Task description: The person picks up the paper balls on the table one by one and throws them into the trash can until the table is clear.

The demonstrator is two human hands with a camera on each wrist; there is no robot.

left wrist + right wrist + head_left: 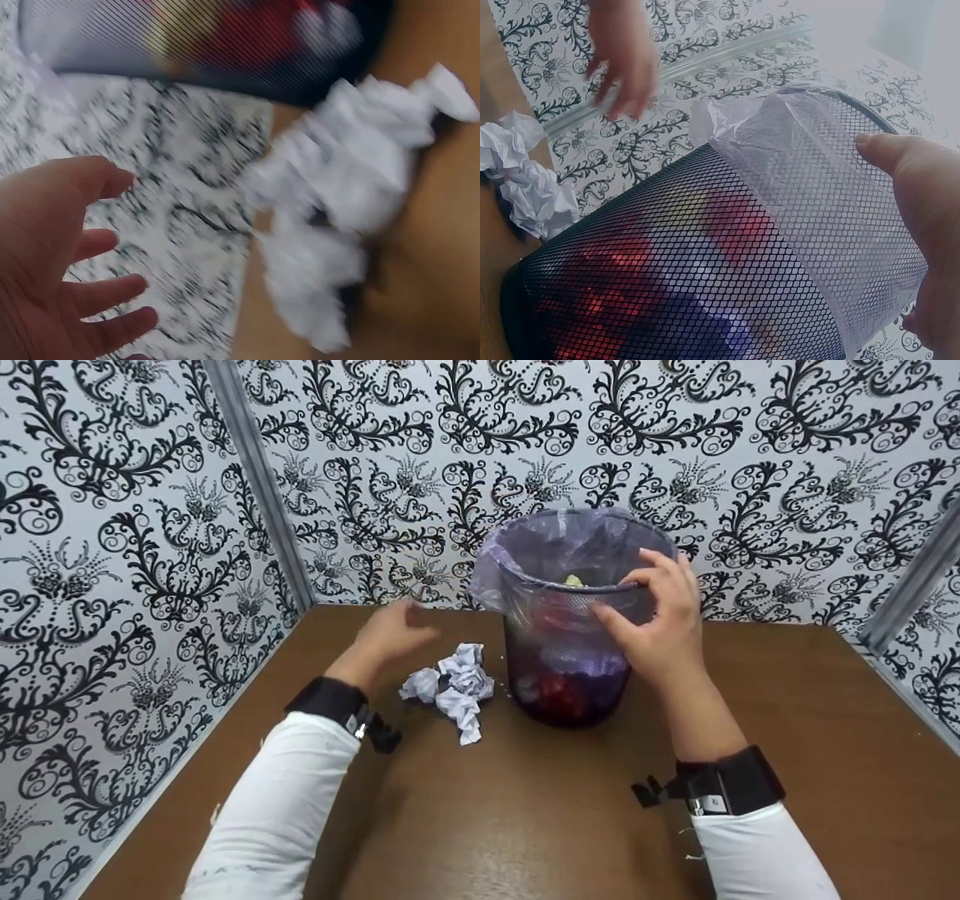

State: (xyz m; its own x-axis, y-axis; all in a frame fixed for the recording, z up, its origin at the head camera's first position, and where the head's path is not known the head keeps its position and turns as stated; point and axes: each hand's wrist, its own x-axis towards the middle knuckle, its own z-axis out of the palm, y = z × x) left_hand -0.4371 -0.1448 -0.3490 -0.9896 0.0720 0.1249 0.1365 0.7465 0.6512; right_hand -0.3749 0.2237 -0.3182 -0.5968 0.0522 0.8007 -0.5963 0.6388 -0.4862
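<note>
Mesh wastebasket [570, 660] stands upright on the brown table [525, 810], long axis vertical, open mouth pointing up; slightly back of table centre, close to the patterned rear wall [525, 435]. Pale violet liner bag [540, 547] folded over the rim, slack flap hanging at the 9 o'clock side of the mouth.

Right hand [660, 615] at the 3 o'clock side of the rim: thumb on the near outer mesh, fingers curled over the top edge, so it grips the rim. Right wrist view shows thumb tip [877, 146] pressed on the mesh over the liner; the other fingers are cut off by the frame edge there.

Left hand [390, 634] hovers at 9 o'clock of the basket, above and behind the crumpled white paper [454, 690], fingers loosely spread, holding nothing. Not touching the paper as far as the views show. Left wrist view confirms spread fingers [112, 292] but is heavily motion-blurred.

Paper wad lies on the table just beside the basket base, at its 9 o'clock; contact with the mesh cannot be told.

Basket contents: red and white shapes seen through the mesh, one yellowish item [574, 580] near the top; none identifiable. Far rim partly hidden by the liner
</note>
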